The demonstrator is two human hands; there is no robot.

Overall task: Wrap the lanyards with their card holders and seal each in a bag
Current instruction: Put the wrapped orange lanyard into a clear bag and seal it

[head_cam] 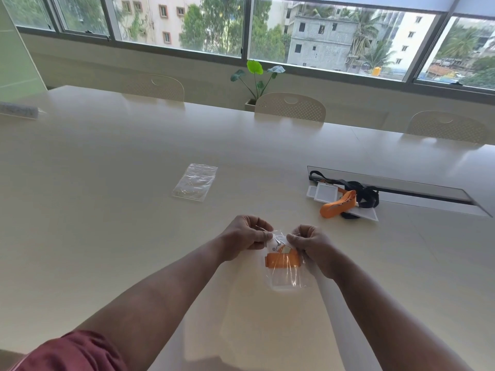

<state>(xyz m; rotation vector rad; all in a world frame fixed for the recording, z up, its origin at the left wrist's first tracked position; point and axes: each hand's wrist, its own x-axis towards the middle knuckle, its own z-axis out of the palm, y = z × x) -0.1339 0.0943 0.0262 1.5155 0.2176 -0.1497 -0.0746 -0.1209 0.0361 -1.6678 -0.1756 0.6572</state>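
A clear plastic bag (285, 271) lies on the table in front of me with an orange lanyard (281, 259) wrapped round a card holder inside it; the metal clip shows near the bag's top. My left hand (245, 235) pinches the bag's top edge at its left end. My right hand (310, 245) pinches the same edge at its right end. Further back on the right lies a pile of loose lanyards (348, 199), orange and black, with white card holders (322, 192). A stack of spare clear bags (195, 182) rests at mid table.
The wide cream table (107, 183) has a cable trough (401, 190) set into it at the right, behind the pile. Three chairs (290, 107) stand along the far edge, with a potted plant (257, 81) by the window wall. A clear object lies at far left.
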